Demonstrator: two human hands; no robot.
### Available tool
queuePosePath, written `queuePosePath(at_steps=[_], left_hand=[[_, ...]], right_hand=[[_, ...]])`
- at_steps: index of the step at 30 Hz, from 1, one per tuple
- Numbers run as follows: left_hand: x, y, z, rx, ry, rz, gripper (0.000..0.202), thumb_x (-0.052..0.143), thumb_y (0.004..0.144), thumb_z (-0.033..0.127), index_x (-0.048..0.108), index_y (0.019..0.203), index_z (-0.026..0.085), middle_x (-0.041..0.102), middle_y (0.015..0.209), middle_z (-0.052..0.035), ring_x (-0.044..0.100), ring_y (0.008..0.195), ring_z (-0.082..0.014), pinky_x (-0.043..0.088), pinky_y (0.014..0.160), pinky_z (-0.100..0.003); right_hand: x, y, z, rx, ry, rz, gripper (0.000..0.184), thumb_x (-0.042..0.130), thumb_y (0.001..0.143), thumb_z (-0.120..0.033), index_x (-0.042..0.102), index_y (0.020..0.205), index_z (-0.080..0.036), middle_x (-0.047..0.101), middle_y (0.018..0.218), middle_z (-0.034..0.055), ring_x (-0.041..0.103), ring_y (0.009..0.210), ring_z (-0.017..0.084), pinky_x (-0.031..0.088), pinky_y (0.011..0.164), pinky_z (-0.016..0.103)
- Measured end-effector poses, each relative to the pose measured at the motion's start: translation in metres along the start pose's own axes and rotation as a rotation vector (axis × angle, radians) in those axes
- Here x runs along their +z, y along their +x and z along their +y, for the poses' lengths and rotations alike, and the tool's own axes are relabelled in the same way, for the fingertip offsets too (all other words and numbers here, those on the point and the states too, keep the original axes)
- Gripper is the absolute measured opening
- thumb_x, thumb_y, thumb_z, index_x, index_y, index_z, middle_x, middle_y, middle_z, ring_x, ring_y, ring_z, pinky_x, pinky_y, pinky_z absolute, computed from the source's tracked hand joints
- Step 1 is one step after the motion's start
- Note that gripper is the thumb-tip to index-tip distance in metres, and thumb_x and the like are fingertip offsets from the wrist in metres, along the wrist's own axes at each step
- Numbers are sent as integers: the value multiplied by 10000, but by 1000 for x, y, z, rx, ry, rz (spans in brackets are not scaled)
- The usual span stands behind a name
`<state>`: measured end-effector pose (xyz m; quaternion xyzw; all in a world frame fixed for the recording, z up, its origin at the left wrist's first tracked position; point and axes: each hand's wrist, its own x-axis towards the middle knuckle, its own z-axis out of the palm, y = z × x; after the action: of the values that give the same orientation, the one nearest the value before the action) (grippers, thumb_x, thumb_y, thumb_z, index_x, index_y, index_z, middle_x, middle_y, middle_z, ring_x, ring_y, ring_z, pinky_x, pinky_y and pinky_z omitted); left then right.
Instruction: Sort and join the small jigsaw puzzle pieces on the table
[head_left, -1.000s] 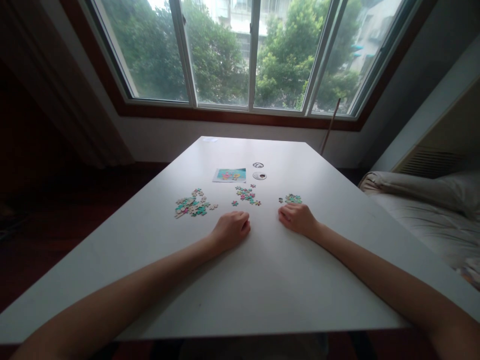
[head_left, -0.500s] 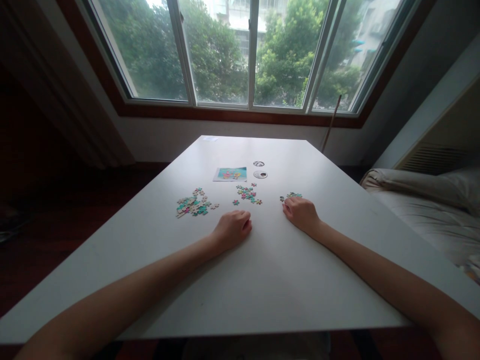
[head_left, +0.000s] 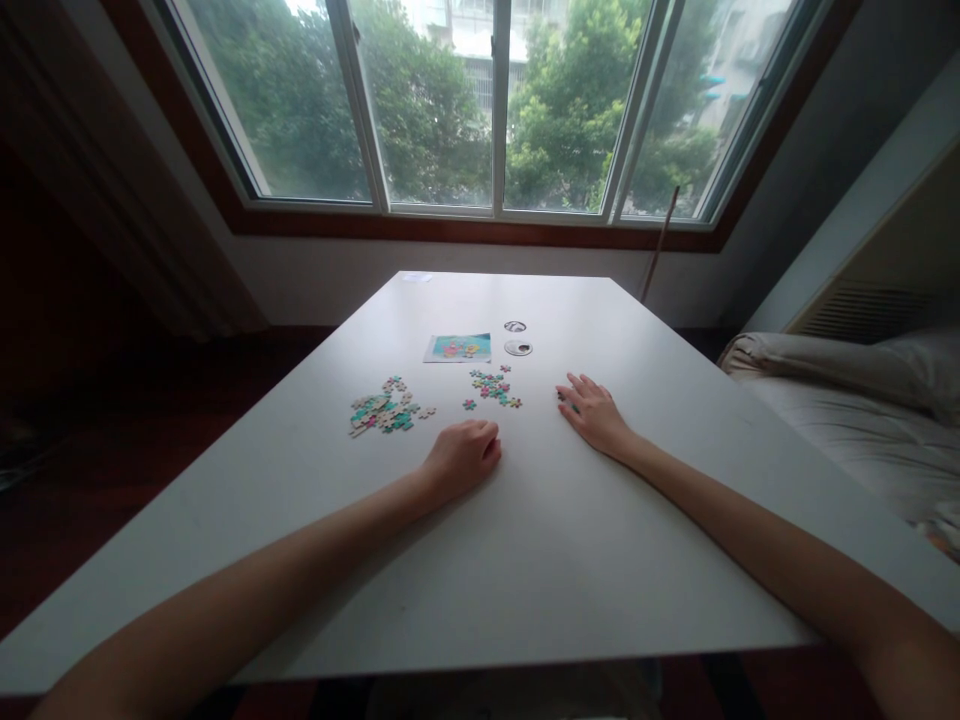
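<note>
My left hand rests on the white table as a loose fist with nothing visible in it. My right hand lies flat with its fingers spread, covering the small right-hand heap of jigsaw pieces. A middle scatter of pink and teal pieces lies just beyond my left hand. A larger heap of pieces sits to the left. A small picture card lies further back.
Two small round discs lie beside the picture card. A wide window fills the wall beyond the table. A bed with grey bedding stands at the right. A thin stick leans by the window.
My right hand has slid forward over the right-hand heap of pieces and opened from a curl to flat spread fingers. My left hand has stayed put.
</note>
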<state>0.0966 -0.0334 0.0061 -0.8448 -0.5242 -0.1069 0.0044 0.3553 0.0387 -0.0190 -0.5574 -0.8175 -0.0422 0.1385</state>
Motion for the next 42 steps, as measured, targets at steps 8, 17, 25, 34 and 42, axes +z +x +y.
queuePosePath(at_steps=[8, 17, 25, 34, 42], left_hand=[[-1, 0, 0, 1, 4, -15, 206, 402, 918, 248, 527, 764, 195, 649, 807, -38, 591, 752, -167, 361, 656, -278], [0, 0, -1, 9, -4, -9, 211, 402, 916, 252, 516, 748, 196, 644, 791, -34, 587, 743, -166, 353, 645, -280], [-3, 0, 2, -7, -9, -35, 205, 411, 917, 250, 533, 761, 194, 640, 798, -37, 585, 758, -167, 382, 671, -276], [-4, 7, -28, -123, 18, 247, 294, 498, 883, 239, 557, 1163, 174, 540, 1304, -122, 478, 1220, -267, 389, 1046, -396], [6, 16, -69, -388, 103, 33, 461, 376, 954, 337, 479, 1367, 162, 392, 1499, -168, 347, 1390, -349, 307, 1111, -504]], right_hand=[[6, 5, 6, 44, 66, -48, 401, 352, 992, -276, 541, 1343, -239, 466, 1483, 79, 405, 1386, 274, 355, 1093, 536], [1, 3, 4, -107, 82, -33, 393, 339, 1001, -279, 559, 1324, -233, 452, 1493, 68, 346, 1425, 271, 301, 1121, 573], [8, 3, 5, -75, 34, -55, 421, 346, 995, -275, 516, 1369, -181, 447, 1492, 101, 377, 1407, 261, 327, 1123, 525], [3, 2, 3, -55, 79, -62, 415, 356, 987, -253, 530, 1357, -177, 463, 1483, 75, 382, 1399, 284, 311, 1128, 555], [2, 2, 3, -70, 64, -55, 415, 360, 987, -263, 536, 1352, -174, 477, 1474, 81, 405, 1380, 283, 325, 1123, 524]])
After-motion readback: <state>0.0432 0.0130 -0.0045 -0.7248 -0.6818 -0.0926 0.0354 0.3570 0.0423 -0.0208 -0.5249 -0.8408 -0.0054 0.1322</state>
